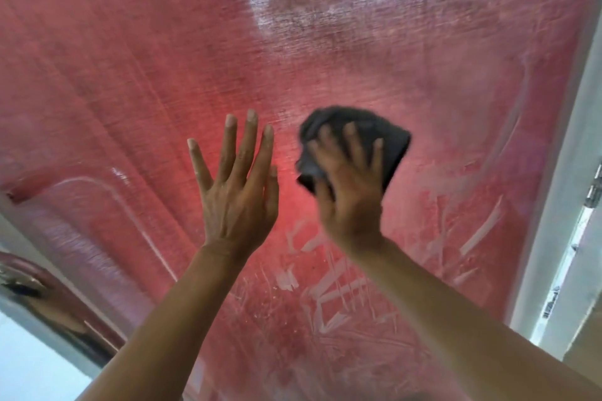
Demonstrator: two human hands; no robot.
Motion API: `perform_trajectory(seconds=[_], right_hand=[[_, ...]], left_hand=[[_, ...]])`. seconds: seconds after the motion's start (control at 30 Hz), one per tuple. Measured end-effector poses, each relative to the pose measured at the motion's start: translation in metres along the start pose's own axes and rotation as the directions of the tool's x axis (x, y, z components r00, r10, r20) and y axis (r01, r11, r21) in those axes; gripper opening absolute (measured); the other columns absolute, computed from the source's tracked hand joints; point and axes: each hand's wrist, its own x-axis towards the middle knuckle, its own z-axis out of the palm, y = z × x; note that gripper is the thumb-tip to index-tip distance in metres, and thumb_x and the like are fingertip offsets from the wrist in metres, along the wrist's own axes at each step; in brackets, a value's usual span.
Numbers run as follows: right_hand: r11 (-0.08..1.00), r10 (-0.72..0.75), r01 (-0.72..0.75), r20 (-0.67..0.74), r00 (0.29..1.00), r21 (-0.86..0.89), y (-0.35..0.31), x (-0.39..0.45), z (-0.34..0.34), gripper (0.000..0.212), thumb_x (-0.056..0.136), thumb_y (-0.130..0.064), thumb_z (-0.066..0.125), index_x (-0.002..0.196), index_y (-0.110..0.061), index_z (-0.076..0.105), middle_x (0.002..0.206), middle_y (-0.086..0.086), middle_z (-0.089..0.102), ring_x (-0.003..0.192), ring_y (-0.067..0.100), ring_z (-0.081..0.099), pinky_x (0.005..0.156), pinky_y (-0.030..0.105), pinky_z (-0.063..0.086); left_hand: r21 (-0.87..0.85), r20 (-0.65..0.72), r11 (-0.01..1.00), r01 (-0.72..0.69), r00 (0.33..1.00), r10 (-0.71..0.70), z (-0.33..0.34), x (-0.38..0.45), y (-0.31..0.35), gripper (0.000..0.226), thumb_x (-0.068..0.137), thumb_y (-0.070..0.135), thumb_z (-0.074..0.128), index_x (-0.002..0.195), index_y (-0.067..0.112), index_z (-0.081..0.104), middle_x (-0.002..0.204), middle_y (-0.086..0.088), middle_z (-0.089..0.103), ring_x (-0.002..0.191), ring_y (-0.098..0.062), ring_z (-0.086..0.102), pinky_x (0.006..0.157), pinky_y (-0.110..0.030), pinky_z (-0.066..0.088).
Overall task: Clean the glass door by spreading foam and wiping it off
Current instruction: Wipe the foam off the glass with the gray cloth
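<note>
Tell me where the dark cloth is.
Head view, right of centre: the dark cloth is under the right hand, against the glass door, beside the left hand.

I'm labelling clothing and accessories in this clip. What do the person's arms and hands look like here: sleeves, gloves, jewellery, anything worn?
Both forearms are bare as far as the frame shows: no sleeve edge is visible. The left hand and the right hand wear no gloves. No rings, watch or bracelets show on the fingers or wrists. Fingernails on the left hand are short and unpainted; the right hand is motion-blurred, so fine detail there cannot be told.
</note>
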Motion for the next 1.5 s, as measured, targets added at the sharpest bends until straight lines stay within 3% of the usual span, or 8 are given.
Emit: perform_trajectory(seconds=[0.13,0.27,0.37,0.6,0.87,1.1,1.33,1.5], right_hand=[[0.976,-0.208,0.214,0.13,0.969,-0.038,0.014,-0.007,-0.01,0.034,0.108,-0.023,0.048,0.136,-0.014,0.065,0.149,0.001,0.055,0.149,0.022,0.039,0.124,0.054,0.017],[0.985,0.158,-0.167,-0.18,0.971,-0.033,0.047,0.031,-0.023,0.036,0.109,-0.023,0.043,0.139,-0.012,0.059,0.151,0.006,0.053,0.15,0.027,0.035,0.127,0.053,0.01],[0.964,0.263,-0.264,-0.216,0.94,0.023,0.036,0.039,-0.017,0.035,0.108,-0.019,0.046,0.141,-0.013,0.057,0.152,0.007,0.053,0.151,0.023,0.03,0.127,0.051,0.007],[0.968,-0.245,0.249,0.202,0.948,0.003,0.012,-0.013,-0.016,0.035,0.109,-0.022,0.048,0.14,-0.015,0.061,0.152,-0.001,0.052,0.15,0.021,0.038,0.124,0.056,0.02],[0.977,0.209,-0.213,-0.163,0.964,-0.008,0.039,0.044,-0.027,0.035,0.109,-0.019,0.045,0.14,-0.008,0.058,0.153,0.004,0.049,0.152,0.027,0.03,0.127,0.055,0.013],[0.982,-0.134,0.149,0.121,0.984,-0.118,0.04,-0.008,-0.034,0.034,0.107,-0.018,0.046,0.136,-0.01,0.064,0.15,0.002,0.052,0.149,0.025,0.037,0.124,0.057,0.022],[0.955,0.282,-0.295,-0.231,0.931,-0.027,0.085,0.064,-0.053,0.041,0.109,-0.02,0.044,0.147,-0.008,0.051,0.156,-0.002,0.043,0.153,0.02,0.024,0.128,0.052,0.012],[0.994,-0.09,0.094,0.057,0.994,-0.064,0.072,0.008,-0.043,0.04,0.104,-0.017,0.05,0.143,-0.011,0.056,0.155,0.0,0.047,0.153,0.026,0.031,0.125,0.055,0.018]], left_hand=[[-0.002,0.012,1.0,-0.009,1.0,0.009,-0.001,-0.002,-0.002,0.052,0.107,0.016,0.046,0.157,0.011,0.034,0.166,-0.009,0.024,0.157,-0.025,0.012,0.121,-0.066,-0.001],[0.001,0.033,1.0,-0.017,0.999,0.017,-0.003,-0.002,-0.002,0.053,0.106,0.015,0.049,0.157,0.011,0.035,0.166,-0.008,0.024,0.157,-0.026,0.012,0.121,-0.067,-0.001],[0.003,0.034,1.0,-0.011,0.999,0.01,-0.003,-0.001,0.0,0.052,0.106,0.016,0.047,0.157,0.011,0.034,0.166,-0.009,0.024,0.157,-0.026,0.012,0.121,-0.068,0.0],[0.013,0.052,1.0,-0.017,0.999,0.017,-0.004,0.003,0.007,0.052,0.105,0.014,0.049,0.156,0.009,0.038,0.165,-0.013,0.026,0.156,-0.029,0.016,0.118,-0.072,0.002],[-0.035,0.051,0.992,-0.123,0.991,0.124,0.0,0.035,0.012,0.047,0.106,0.015,0.052,0.152,0.009,0.048,0.164,-0.009,0.032,0.155,-0.03,0.024,0.12,-0.071,0.004],[-0.052,0.055,0.982,-0.183,0.981,0.186,0.01,0.051,0.025,0.044,0.106,0.014,0.046,0.15,0.009,0.05,0.164,-0.009,0.035,0.155,-0.029,0.024,0.12,-0.07,0.001],[-0.067,0.026,0.971,-0.229,0.973,0.231,0.021,0.067,0.039,0.043,0.104,0.014,0.051,0.148,0.009,0.054,0.162,-0.008,0.039,0.153,-0.032,0.029,0.12,-0.072,0.002],[-0.005,-0.006,0.973,-0.232,0.973,0.232,0.029,0.07,0.043,0.044,0.104,0.02,0.053,0.147,0.01,0.055,0.162,-0.007,0.039,0.153,-0.032,0.03,0.12,-0.071,0.006]])
